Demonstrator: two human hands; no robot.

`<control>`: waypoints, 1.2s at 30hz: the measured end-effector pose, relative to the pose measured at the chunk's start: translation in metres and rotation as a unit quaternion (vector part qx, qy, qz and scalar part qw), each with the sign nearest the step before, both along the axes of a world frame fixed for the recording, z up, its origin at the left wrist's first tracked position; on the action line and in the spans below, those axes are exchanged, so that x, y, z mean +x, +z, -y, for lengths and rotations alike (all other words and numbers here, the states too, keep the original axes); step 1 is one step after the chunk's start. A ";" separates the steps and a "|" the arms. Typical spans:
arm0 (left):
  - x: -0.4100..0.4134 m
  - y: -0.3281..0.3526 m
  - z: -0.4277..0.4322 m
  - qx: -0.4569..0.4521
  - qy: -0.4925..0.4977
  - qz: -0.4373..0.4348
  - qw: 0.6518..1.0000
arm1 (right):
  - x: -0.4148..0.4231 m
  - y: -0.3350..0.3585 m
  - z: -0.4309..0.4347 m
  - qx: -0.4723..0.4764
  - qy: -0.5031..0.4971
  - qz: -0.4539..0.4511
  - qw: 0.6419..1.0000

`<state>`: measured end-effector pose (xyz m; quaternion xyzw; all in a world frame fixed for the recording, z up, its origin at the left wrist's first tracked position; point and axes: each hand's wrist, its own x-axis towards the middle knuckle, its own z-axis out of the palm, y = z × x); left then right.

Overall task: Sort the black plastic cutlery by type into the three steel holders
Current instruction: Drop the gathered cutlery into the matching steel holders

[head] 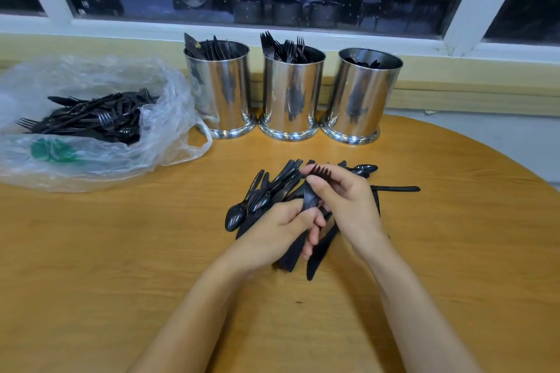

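Left hand (281, 230) grips cutlery (291, 254), right hand (348, 206) pinches fork (319, 173) | holders (292, 94): knives (209, 48), forks (281, 47), spoons (363, 63) (bag (169, 118): mixed)

STOCK | middle holder (291, 94): shiny steel, upright, forks tines-up | left holder (218, 88): just left of it, knives | right holder (362, 97): just right, spoons | loose cutlery (272, 188): mixed black heap in front of it | second heap (91, 118): well left

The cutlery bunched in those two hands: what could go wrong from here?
1. The left hand grips a cutlery bundle while the right hand holds forks; a piece could slip back into the mixed pile.
2. Every piece is black, so one might easily land in the wrong steel holder; the middle holder shows only forks.
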<state>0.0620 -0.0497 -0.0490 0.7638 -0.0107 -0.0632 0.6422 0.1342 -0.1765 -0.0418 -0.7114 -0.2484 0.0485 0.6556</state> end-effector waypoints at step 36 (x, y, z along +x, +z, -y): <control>0.009 0.001 -0.057 -0.292 0.362 0.045 0.884 | 0.046 0.013 -0.053 -0.142 -0.016 0.136 0.980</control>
